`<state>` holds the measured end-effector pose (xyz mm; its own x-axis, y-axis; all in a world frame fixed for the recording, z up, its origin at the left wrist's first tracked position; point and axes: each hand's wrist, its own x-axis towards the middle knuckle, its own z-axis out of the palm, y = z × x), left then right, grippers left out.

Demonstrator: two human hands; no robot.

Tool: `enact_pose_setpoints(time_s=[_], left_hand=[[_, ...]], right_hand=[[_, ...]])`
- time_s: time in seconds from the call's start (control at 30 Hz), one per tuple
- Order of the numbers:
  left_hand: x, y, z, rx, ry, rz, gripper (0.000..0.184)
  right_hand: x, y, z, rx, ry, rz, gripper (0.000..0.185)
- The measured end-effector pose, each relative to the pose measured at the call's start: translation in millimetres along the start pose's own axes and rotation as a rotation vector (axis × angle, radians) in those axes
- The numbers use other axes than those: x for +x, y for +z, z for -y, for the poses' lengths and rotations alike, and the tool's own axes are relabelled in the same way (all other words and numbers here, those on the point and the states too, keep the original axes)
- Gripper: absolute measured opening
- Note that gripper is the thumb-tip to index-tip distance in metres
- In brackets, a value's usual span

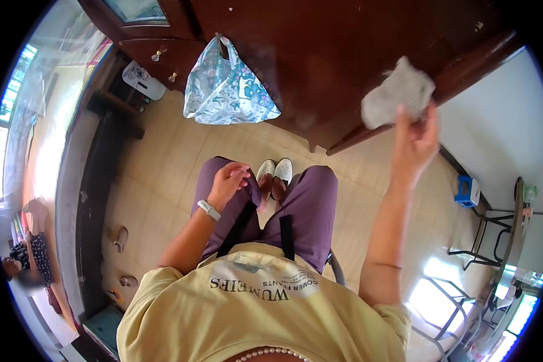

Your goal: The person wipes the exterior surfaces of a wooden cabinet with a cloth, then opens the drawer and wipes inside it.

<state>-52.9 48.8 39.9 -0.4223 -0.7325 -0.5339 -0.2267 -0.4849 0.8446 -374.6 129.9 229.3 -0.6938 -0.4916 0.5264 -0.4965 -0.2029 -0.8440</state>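
The grey cloth [398, 93] is pinched in the fingers of my right hand [416, 142], at the right-hand edge of the brown cabinet [320, 66]. Left of it hangs a patterned bag [229, 87]. My left hand [228, 184], loosely curled and empty, is at my left thigh [214, 184].

"WUMEIFS", seemingly, across the creased yellow T-shirt [247, 329]

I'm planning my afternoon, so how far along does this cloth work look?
Done: nothing clearly looks finished; pale specks mark the dark red wood. In hand: your right hand holds a greyish cloth out by the wood. Left, probably: those specks, and wood behind the hanging patterned bag, if that counts.
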Motion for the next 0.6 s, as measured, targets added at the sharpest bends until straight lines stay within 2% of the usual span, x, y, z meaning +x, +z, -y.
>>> enact_pose_setpoints(time_s=[0.03, 0.07, 0.1, 0.17, 0.27, 0.37, 0.53, 0.57, 0.6], left_hand=[[6, -7, 8, 0.169, 0.098, -0.059, 0.022], [11, -14, 18, 0.339, 0.193, -0.118, 0.019], [17, -23, 29, 0.333, 0.19, -0.123, 0.019], [28, -39, 50, 0.723, 0.345, -0.275, 0.016], [38, -46, 56, 0.549, 0.347, -0.26, 0.012], [37, -42, 52, 0.363, 0.294, -0.256, 0.012], [36, -45, 52, 0.232, 0.271, -0.246, 0.011], [37, -46, 51, 0.236, 0.26, -0.25, 0.011], [36, -48, 51, 0.246, 0.248, -0.257, 0.011]], right_hand=[[16, 5, 0, -0.06, -0.135, -0.102, 0.046], [30, 12, 13, -0.246, -0.249, -0.181, 0.042], [46, 19, 13, -0.292, -0.414, -0.223, 0.038], [73, 32, 2, -0.539, -0.603, -0.218, 0.036], [79, 57, -51, -0.763, -0.752, -0.174, 0.028], [38, 81, -82, -0.832, -0.703, 0.053, 0.014], [-39, 104, -166, -0.851, -0.439, 0.376, 0.017], [-46, 104, -177, -0.849, -0.45, 0.381, 0.017], [-55, 105, -186, -0.891, -0.352, 0.474, 0.019]])
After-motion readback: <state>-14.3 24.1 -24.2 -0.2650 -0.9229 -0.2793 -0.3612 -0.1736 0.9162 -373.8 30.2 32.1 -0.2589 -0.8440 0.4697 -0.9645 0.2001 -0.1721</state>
